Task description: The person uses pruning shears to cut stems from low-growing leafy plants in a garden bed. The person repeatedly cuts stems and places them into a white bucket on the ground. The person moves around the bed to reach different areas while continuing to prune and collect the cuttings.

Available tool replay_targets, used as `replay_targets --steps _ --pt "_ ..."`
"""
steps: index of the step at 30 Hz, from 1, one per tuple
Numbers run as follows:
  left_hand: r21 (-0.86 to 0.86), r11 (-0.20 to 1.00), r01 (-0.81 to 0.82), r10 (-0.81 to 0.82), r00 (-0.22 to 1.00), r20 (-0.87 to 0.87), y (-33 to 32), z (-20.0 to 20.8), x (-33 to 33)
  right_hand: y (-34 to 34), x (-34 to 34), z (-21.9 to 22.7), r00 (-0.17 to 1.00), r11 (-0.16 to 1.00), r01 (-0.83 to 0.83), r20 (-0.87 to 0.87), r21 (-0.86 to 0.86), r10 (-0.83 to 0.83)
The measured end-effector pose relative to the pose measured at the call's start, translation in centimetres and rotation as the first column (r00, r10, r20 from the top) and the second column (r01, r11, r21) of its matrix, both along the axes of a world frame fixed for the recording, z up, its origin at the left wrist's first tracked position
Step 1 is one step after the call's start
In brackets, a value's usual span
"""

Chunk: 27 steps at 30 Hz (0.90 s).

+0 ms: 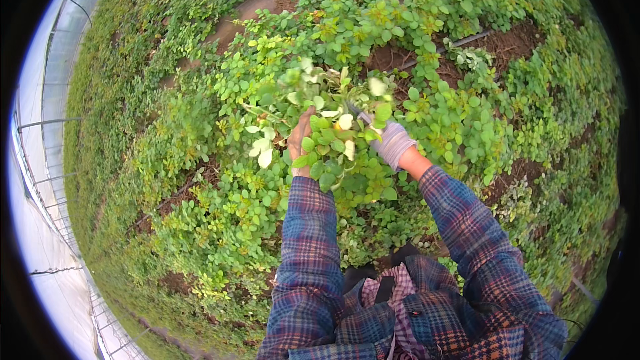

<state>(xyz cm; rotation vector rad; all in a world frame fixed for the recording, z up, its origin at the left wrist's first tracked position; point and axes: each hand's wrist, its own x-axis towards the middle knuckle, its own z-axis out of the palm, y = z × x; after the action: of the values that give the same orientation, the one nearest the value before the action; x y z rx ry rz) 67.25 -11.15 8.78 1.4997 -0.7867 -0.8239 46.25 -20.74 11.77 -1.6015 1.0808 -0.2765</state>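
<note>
Here, bare left hand (299, 139) clenched around a bunch of leafy green stems (327, 110) held up at centre, gloved right hand (393, 143) just beside it, gripping a thin blade-like tool (357, 115) among the leaves, low green plants (200, 160) and brown soil (513, 43) all around below.

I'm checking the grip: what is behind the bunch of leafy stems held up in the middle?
Behind the bunch of leafy stems show part of the bare left hand and the gloved right hand. The leaves cover most fingers and the stem bases.
</note>
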Motion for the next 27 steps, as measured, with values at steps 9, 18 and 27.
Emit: replay_targets --steps 9,18,27 --pt "0.007 0.987 -0.16 0.16 0.985 0.059 0.7 1.8 2.1 0.9 -3.0 0.1 0.998 0.998 0.066 -0.004 -0.003 -0.066" --pt "-0.035 0.996 0.088 -0.068 0.92 0.385 1.7 2.0 1.4 0.8 -2.8 1.3 0.927 0.941 -0.336 -0.191 -0.039 0.323" --pt "0.067 0.989 0.133 -0.147 0.933 0.328 2.3 2.8 2.0 1.2 -3.8 0.8 1.0 0.979 0.022 -0.004 0.203 -0.021"
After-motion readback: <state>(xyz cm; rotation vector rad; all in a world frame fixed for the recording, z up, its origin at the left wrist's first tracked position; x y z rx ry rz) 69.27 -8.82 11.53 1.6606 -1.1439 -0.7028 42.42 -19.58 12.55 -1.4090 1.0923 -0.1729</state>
